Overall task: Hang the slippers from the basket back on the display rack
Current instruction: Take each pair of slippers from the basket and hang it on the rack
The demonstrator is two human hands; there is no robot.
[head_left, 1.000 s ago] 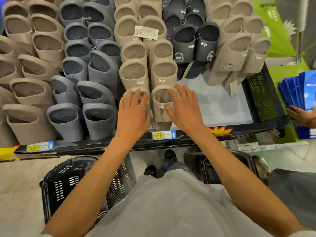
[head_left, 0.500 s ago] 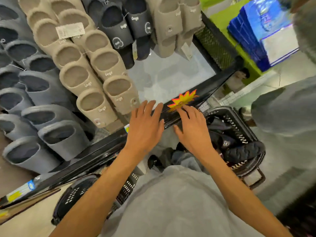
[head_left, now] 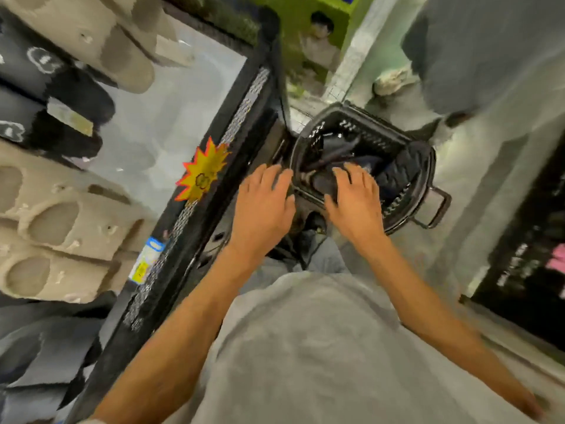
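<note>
pale floor [head_left: 483, 191], black basket [head_left: 367, 130] on it, dark slippers [head_left: 397, 174] inside

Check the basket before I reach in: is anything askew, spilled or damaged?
One thing stands out: a dark slipper lies draped across the rim of the basket on the handle side rather than inside, so it might slide off. The other slippers sit in a loose pile inside. Nothing appears spilled on the floor. Motion blur hides any finer damage.

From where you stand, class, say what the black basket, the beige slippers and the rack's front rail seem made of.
Basket: likely moulded plastic, dull black, given its slotted walls. Beige slippers: probably soft foam, matte, thick and rounded. Front rail: seemingly black-painted metal with a perforated strip; blur leaves it open.
</note>
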